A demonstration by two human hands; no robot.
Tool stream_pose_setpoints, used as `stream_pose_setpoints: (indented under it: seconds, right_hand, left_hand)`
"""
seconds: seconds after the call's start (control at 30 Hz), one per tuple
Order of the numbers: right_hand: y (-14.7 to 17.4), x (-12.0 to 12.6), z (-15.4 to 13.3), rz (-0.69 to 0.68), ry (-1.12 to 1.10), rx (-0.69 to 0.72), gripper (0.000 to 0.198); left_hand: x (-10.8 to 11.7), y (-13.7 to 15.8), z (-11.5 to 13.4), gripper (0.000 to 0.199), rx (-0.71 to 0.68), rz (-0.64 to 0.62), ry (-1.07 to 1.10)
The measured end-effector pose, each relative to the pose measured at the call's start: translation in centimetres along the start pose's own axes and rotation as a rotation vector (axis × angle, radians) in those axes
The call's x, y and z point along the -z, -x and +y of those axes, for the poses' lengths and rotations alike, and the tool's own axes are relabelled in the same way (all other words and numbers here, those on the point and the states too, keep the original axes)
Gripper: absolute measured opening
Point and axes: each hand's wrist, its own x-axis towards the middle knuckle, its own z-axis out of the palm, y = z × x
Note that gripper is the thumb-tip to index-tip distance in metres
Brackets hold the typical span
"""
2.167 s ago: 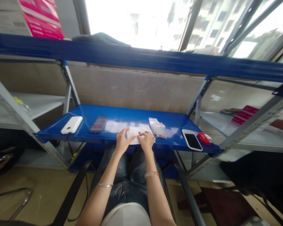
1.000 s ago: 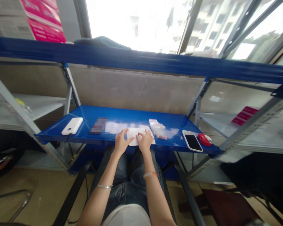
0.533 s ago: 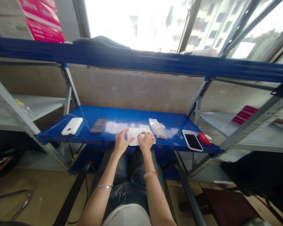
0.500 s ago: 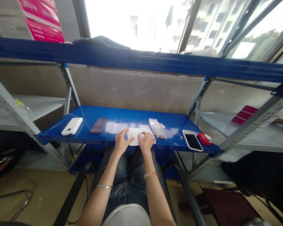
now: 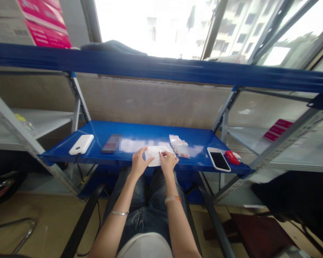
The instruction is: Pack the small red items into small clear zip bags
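A thin white sheet (image 5: 155, 153), creased like tissue or cloth, lies at the front edge of the blue shelf (image 5: 140, 129). At its left side rests my left hand (image 5: 140, 163), thumb and fingers apart, with the thumb on the sheet. Over the sheet's right part, my right hand (image 5: 168, 162) has thumb and forefinger pinched together; a tiny dark thing shows at the fingertips, too small to name. Just beyond that hand is a clear plastic bag (image 5: 180, 146) with small pieces inside, their kind unclear.
On the left lie a white power bank (image 5: 82, 144) with a black cable and a pixelated flat item (image 5: 111, 143). To the right are a white-framed phone (image 5: 219, 159) and a red-and-white object (image 5: 233, 157). A blue beam (image 5: 161, 68) crosses above; metal posts flank the shelf.
My right hand's fingers have drawn together into a pinch, and the hand has shifted slightly right. My left hand stays almost as it was. At the far right, another person's hand has left the view.
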Motion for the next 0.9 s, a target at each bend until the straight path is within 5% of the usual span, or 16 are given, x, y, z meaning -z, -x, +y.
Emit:
stream_pose_setpoints:
  seconds: [0.3, 0.5, 0.9]
  right_hand:
    - [0.2, 0.4, -1.1, 0.2, -0.279, -0.03, 0.018]
    - [0.9, 0.1, -3.4, 0.085, -0.637, 0.063, 0.028]
    - [0.9, -1.3, -0.8, 0.147, -0.021, -0.017, 0.017]
  left_hand:
    - [-0.3, 0.2, 0.4, 0.053, -0.004, -0.018, -0.002]
    - [-0.7, 0.3, 0.7, 0.052, -0.029, -0.033, 0.031]
    - [0.1, -0.1, -0.2, 0.05, 0.023, 0.015, 0.051]
